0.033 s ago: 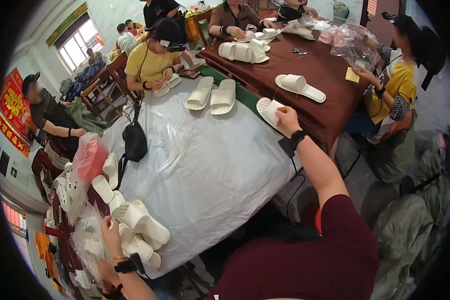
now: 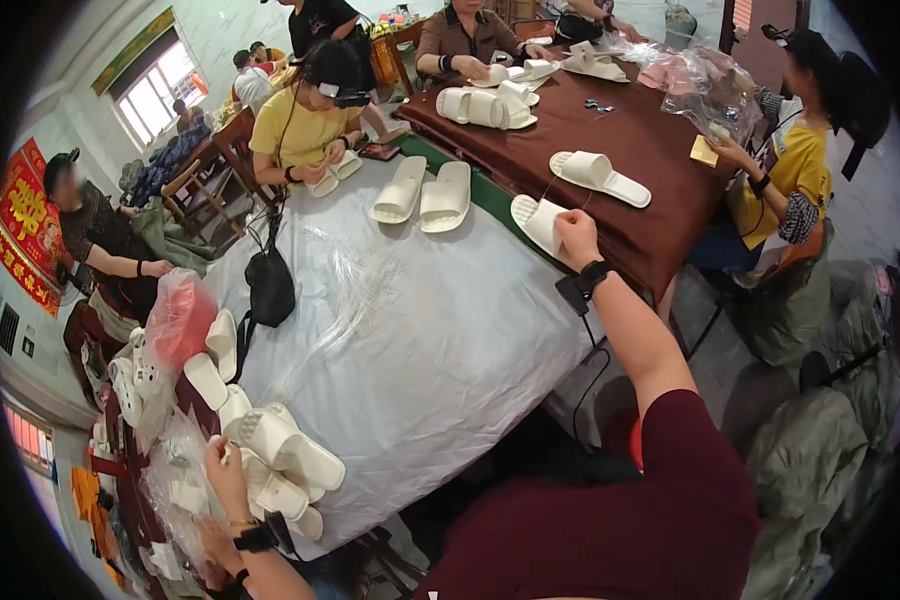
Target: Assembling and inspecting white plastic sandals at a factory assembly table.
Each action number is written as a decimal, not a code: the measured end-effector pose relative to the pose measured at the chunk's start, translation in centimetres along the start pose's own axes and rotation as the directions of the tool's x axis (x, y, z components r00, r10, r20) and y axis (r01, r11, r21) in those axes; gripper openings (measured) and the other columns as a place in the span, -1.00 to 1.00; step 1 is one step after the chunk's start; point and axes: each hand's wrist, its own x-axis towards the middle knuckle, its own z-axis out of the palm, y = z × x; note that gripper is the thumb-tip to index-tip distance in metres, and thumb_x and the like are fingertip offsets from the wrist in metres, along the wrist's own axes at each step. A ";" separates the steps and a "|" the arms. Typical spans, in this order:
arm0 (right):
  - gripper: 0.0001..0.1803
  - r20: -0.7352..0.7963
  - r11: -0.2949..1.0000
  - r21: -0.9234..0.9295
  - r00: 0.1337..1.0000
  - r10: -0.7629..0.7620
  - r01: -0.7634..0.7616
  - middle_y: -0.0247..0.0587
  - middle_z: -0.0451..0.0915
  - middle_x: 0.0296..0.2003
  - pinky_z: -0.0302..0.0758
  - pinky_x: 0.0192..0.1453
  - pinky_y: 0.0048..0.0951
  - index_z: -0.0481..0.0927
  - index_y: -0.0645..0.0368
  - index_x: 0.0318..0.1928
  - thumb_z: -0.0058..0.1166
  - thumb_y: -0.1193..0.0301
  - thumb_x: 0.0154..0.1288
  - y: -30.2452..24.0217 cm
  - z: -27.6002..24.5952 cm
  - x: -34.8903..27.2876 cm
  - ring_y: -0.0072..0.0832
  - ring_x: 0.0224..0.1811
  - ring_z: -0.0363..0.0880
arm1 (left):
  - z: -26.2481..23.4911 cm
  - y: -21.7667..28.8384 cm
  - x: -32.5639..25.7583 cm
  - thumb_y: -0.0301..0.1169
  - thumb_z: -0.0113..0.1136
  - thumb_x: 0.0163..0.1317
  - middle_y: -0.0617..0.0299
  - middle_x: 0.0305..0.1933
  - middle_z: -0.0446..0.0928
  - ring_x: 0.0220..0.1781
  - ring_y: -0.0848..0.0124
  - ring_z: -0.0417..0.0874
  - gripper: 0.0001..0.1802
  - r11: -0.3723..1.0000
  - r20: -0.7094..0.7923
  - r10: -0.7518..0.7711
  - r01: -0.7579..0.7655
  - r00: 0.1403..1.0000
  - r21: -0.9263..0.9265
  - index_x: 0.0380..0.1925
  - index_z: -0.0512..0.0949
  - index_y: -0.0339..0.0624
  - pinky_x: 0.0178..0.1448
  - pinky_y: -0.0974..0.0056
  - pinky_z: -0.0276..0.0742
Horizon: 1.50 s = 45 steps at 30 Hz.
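Note:
My right hand [image 2: 576,236] is closed in a pinch over the heel end of a white slide slipper [image 2: 538,222] at the table's right edge. What its fingertips hold is too small to make out; a fine thread-like line shows near them. Beyond lies another white slipper [image 2: 600,178] on the brown-covered table. At lower left my left hand [image 2: 226,476] has its fingers curled together beside a pile of white slippers [image 2: 292,448]. Anything between those fingers is too small to name. Another person's hand [image 2: 216,545] is just below my left wrist.
A pair of white slippers [image 2: 444,196] stands on the plastic-covered table [image 2: 420,310]. A black pouch [image 2: 269,285] and pink plastic bag [image 2: 180,318] lie left. People sit around both tables; one in yellow handles slippers [image 2: 335,174]. More slippers [image 2: 485,107] lie on the brown table [image 2: 670,240].
My left hand has shifted slightly right and down, and the top slippers of the nearby pile have moved slightly right. My right hand stays almost in place over the slipper.

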 end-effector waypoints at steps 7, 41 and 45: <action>-0.26 -0.183 0.970 0.242 0.983 0.019 0.026 0.16 0.52 -0.05 0.52 -0.07 -0.23 0.24 0.39 0.21 0.20 0.48 -0.04 -6.0 0.5 3.4 -0.13 -0.07 0.58 | -1.0 3.6 -6.1 -0.49 0.14 0.13 0.16 -0.12 0.49 -0.06 0.31 0.50 -0.70 0.999 -0.017 0.036 -0.036 0.999 -0.002 -0.10 0.52 -0.30 -0.05 0.25 0.44; -0.42 0.815 0.903 -0.120 0.560 -0.147 0.412 0.05 0.45 -0.02 0.52 -0.09 -0.30 0.42 0.24 0.14 0.23 0.32 0.10 -7.7 9.1 -25.2 -0.23 -0.17 0.54 | 17.5 9.6 -13.8 -0.21 0.35 -0.03 -0.20 0.23 0.29 0.28 -0.09 0.30 -0.18 0.991 0.150 0.127 -0.133 0.981 0.029 0.23 0.25 -0.29 0.37 -0.02 0.16; -0.31 0.839 0.810 -0.179 0.517 -0.172 0.559 0.13 0.40 0.03 0.48 0.04 -0.17 0.30 0.22 0.23 0.20 0.34 0.06 -6.5 11.2 -26.2 0.00 -0.05 0.51 | 18.7 8.3 -12.1 -0.26 0.32 -0.05 -0.25 0.26 0.25 0.28 -0.13 0.29 -0.21 0.979 0.237 0.201 -0.190 0.951 -0.069 0.22 0.27 -0.28 0.36 -0.01 0.19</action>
